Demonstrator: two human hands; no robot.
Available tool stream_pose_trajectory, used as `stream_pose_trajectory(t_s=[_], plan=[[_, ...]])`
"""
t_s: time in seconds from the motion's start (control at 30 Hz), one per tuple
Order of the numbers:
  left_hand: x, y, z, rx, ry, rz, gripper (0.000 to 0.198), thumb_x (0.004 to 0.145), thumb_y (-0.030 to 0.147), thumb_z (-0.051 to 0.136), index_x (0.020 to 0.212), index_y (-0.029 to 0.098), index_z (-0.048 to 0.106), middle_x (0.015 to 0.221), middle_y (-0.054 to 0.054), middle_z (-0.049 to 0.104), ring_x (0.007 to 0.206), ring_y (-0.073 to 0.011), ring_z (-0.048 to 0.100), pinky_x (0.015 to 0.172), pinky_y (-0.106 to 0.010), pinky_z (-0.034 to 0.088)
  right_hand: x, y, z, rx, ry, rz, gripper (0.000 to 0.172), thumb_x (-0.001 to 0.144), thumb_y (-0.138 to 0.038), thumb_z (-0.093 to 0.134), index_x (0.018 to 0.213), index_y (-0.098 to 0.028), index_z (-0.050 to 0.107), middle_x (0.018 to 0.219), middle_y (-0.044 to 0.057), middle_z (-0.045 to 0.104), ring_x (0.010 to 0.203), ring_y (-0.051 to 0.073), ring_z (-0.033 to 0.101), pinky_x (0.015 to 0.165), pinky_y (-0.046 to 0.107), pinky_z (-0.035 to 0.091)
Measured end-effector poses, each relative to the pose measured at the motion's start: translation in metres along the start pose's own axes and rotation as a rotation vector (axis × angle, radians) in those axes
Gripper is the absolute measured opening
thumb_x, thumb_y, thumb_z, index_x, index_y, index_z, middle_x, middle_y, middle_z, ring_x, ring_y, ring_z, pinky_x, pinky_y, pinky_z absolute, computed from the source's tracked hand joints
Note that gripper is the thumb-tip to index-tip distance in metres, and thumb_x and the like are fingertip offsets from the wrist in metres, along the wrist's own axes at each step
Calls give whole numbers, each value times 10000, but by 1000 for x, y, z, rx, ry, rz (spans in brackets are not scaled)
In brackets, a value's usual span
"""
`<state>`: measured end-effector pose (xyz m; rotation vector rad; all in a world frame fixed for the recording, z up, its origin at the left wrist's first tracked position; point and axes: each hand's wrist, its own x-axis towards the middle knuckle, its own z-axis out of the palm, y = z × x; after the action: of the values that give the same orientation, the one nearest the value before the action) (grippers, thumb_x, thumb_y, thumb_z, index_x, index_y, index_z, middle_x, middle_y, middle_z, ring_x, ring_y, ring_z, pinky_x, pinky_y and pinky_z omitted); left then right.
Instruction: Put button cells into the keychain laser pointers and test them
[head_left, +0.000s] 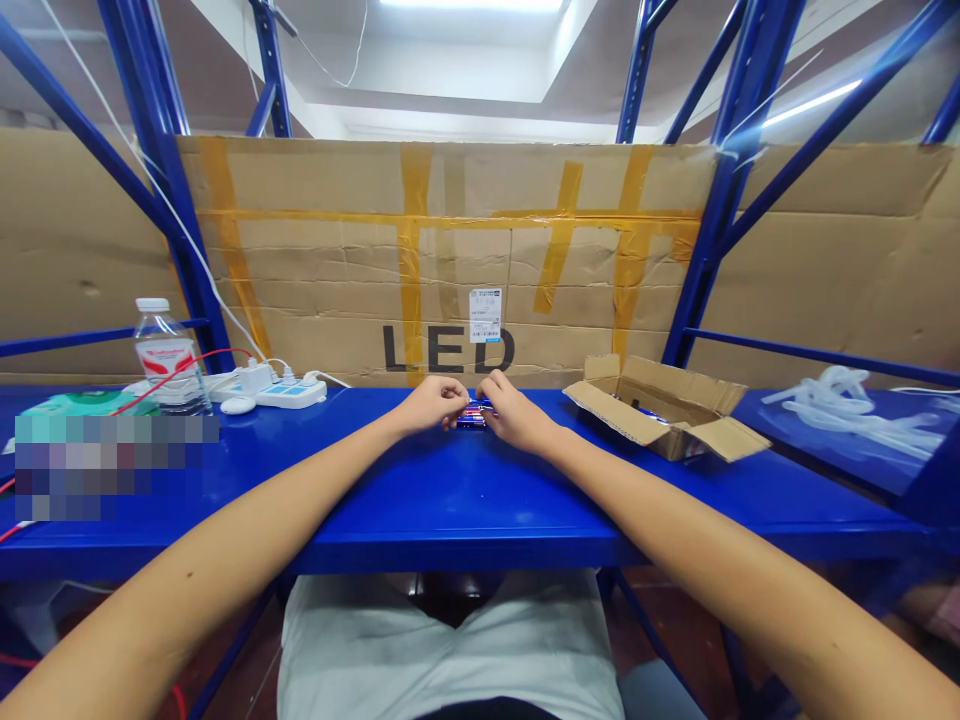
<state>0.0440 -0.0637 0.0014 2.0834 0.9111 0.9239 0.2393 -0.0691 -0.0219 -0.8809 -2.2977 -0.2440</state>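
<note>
Both hands meet over the blue tabletop (435,480), around a small group of slim blue, red and silver pieces (471,420) lying close together. Their kind is too small to make out. My left hand (433,403) is closed, fingertips pinched together at the left end of the group; whatever is in the pinch is hidden. My right hand (516,412) has its fingers curled over the right end, and a thin shiny bit shows near its fingertips. What it grips cannot be made out.
An open cardboard box (675,440) with something dark and blue inside stands to the right, before coiled clear tubing (847,405). At left are a water bottle (166,355), a white power strip (289,394) and cables. A taped cardboard wall (337,270) closes the back.
</note>
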Motion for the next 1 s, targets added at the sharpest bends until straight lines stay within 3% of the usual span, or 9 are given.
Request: stream_pose_trajectory(t_s=[0.23,0.53,0.7,0.87,1.0], plan=[[1,3,3,-119,27,-58,83,781,169,545,711,134,575,575,14,585,462,-100,560,446,-217,449,1,-1,-4,-196,17,-85,104,915,-88,416,939,-170,475,998,90,483,733,160,504,672,296,408],[1,-1,1,-56,6,69,85,778,210,584,736,138,571,501,24,567,439,-90,528,467,-204,422,0,5,-2,-158,42,-167,121,978,-165,393,925,-163,502,920,79,510,752,166,499,697,299,414],[1,-1,5,15,44,73,59,775,195,572,740,153,552,465,43,547,412,-86,491,460,-200,387,0,3,-1,-189,10,-97,146,949,-106,383,927,-163,515,901,82,520,801,186,509,702,306,412],[1,-1,6,18,65,64,18,767,167,544,758,155,554,471,48,545,419,-90,495,461,-203,392,0,-2,-1,-39,84,-13,143,891,-120,474,1022,-178,471,1017,94,502,823,189,515,723,316,436],[1,0,5,34,34,69,21,759,160,546,741,153,553,472,45,545,423,-88,500,465,-202,394,0,0,-3,28,62,-50,197,821,-30,443,941,-185,463,961,78,493,833,195,503,741,323,437]])
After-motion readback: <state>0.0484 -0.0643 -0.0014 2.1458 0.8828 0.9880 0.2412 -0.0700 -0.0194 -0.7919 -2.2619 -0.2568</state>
